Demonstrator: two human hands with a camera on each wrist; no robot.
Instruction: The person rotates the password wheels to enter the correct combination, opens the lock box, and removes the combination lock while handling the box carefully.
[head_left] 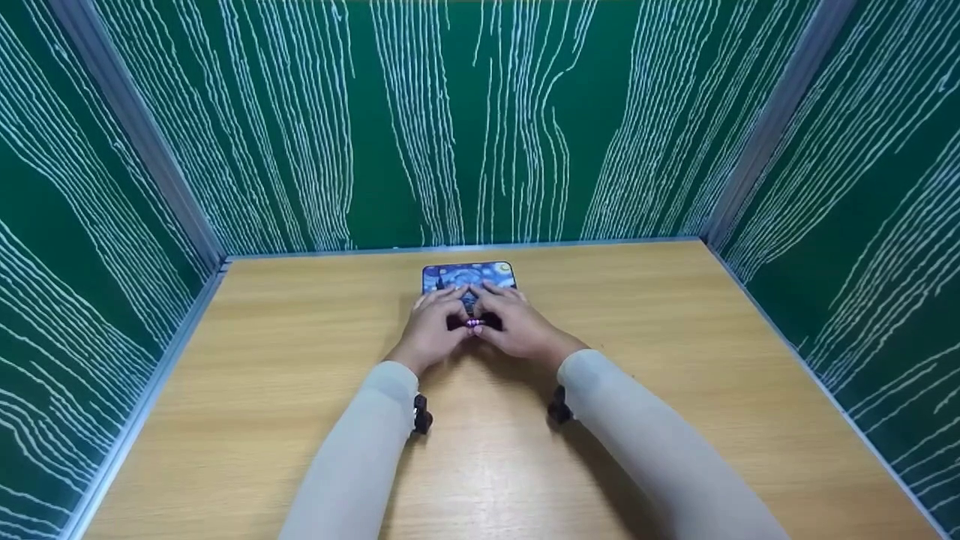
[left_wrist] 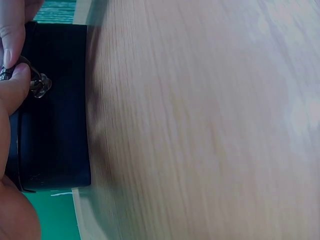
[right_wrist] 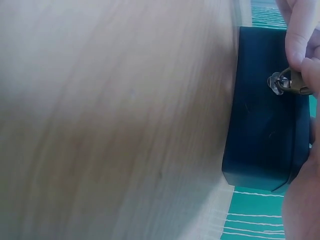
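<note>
A metal box stands near the back of the table, its lid (head_left: 469, 271) printed with a blue starry-night picture and its front (left_wrist: 55, 135) plain dark blue. From the clasp (right_wrist: 274, 83) on that front hangs a small brass-coloured padlock (right_wrist: 298, 83), its curved shackle passing through. My left hand (head_left: 435, 326) lies over the box's left side, thumb and finger pinching the padlock. From the right, my right hand (head_left: 519, 324) pinches the padlock as well. Other fingers of both hands rest on the lid. Fingertips partly cover the padlock, so whether its shackle is locked cannot be seen.
Wooden table (head_left: 300, 375) surrounds the box. Green panels (head_left: 465, 150) with white wavy lines stand at the back and both sides, joined by grey metal posts (head_left: 772, 120). A black device (head_left: 421, 415) sits at the left wrist, another (head_left: 559, 407) at the right.
</note>
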